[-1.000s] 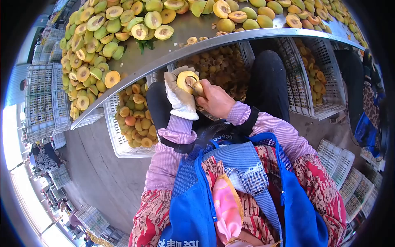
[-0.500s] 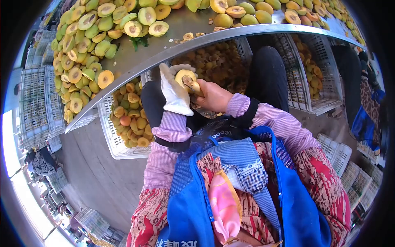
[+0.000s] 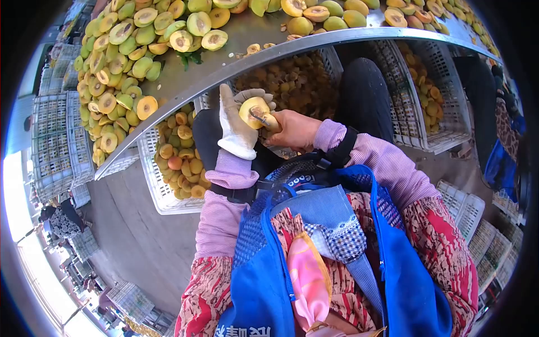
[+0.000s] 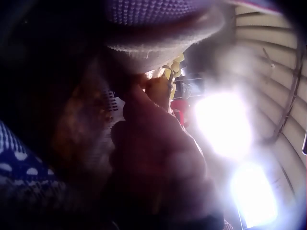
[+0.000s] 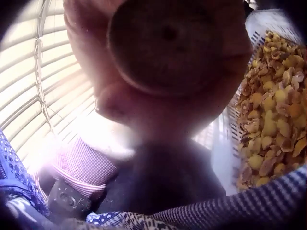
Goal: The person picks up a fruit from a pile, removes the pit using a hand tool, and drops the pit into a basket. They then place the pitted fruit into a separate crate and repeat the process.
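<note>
My gloved left hand (image 3: 231, 124) cradles a halved yellow peach (image 3: 252, 110), cut face up, with a brown pit hollow in its middle. The thumb stands up along the left side and the fingers curl behind the fruit. My bare right hand (image 3: 296, 130) grips a short pitting tool (image 3: 270, 123), its metal end at the pit hollow. In the right wrist view the round butt of the tool's handle (image 5: 165, 45) fills the fist. The left wrist view is dark, with the white glove cuff (image 4: 148, 52) above the right hand (image 4: 156, 153).
Halved peaches (image 3: 115, 73) heap on the metal table (image 3: 179, 76), whose raised rim (image 3: 219, 75) curves past my hands. Below it stand a white crate (image 3: 168, 205) of peach halves at left, a bin of scraps (image 3: 306, 84) between my knees, and another crate (image 3: 404, 132) at right.
Both hands stay together at the peach. The tool's end has shifted slightly in the pit hollow, and the cut face has turned a little. The head view has moved slightly.
</note>
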Motion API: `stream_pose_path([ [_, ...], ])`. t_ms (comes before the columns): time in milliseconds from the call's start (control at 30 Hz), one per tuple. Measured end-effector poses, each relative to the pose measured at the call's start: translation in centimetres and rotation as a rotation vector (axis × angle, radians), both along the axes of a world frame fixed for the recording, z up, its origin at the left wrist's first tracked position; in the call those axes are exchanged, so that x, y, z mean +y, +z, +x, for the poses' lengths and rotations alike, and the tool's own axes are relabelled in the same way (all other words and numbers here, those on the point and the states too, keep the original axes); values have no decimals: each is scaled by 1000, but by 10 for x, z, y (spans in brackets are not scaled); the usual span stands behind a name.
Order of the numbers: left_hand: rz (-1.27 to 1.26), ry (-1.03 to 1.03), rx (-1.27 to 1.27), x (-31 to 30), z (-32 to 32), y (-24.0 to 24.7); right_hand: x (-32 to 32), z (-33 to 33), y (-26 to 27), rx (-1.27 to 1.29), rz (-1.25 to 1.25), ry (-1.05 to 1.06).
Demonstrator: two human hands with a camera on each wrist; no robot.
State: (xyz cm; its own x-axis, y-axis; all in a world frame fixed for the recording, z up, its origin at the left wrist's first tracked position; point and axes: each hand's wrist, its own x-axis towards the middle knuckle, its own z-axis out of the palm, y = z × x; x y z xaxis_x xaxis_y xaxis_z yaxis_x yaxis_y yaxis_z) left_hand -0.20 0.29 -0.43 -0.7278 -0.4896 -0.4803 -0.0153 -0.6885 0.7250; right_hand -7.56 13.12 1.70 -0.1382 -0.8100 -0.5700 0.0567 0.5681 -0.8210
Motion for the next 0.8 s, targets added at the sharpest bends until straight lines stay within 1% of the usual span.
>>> stream_pose_path([
  [33, -4, -31, -16, -1, -1, -2, -1, -2, -4, 1, 1, 0],
  [100, -169, 120, -54, 5, -3, -7, -3, -3, -26, -85, -71, -45],
  [133, -89, 142, 28, 3, -3, -8, -8, 4, -41, 54, -221, -102],
  [167, -90, 141, 29, 2, -3, -11, -8, 5, -56, 56, -222, -103],
  [233, -134, 130, -27, 10, 1, -2, -9, 12, -46, 257, -423, -113],
  [267, -126, 128, -53, 8, 0, -2, -7, 11, -40, 144, -192, -88],
  [300, -105, 139, -47, 7, -1, -3, -7, 8, -23, 139, -191, -85],
  [367, -147, 179, -66, 8, -3, -1, -7, 0, -2, -93, 7, -23],
  [400, -144, 177, -67, 9, -3, -1, -7, -3, -3, -173, 17, 6],
  [433, -231, 175, -42, 10, -3, -1, -6, -5, -6, -174, 19, 3],
  [467, -321, 175, -14, 11, -4, -1, -3, -8, -10, -374, 27, 3],
  [500, -322, 175, -15, 11, -4, -1, -2, -11, -12, -574, 35, 4],
  [600, -289, 153, -2, 12, -6, -4, -2, -14, -11, -573, 60, 25],
  [667, -447, 166, -66, 13, -6, -11, -3, -11, -12, -552, 59, 22],
  [700, -449, 166, -68, 13, -5, -10, -5, -8, -13, -417, 50, 12],
  [733, -324, 141, -48, 12, -5, -9, -6, -5, -13, -282, 43, 0],
  [767, -199, 117, -25, 10, -5, -9, -6, -7, -12, -281, 42, 0],
  [800, 73, -5, -12, 5, 0, -7, -5, -10, -10, -180, 51, 25],
])
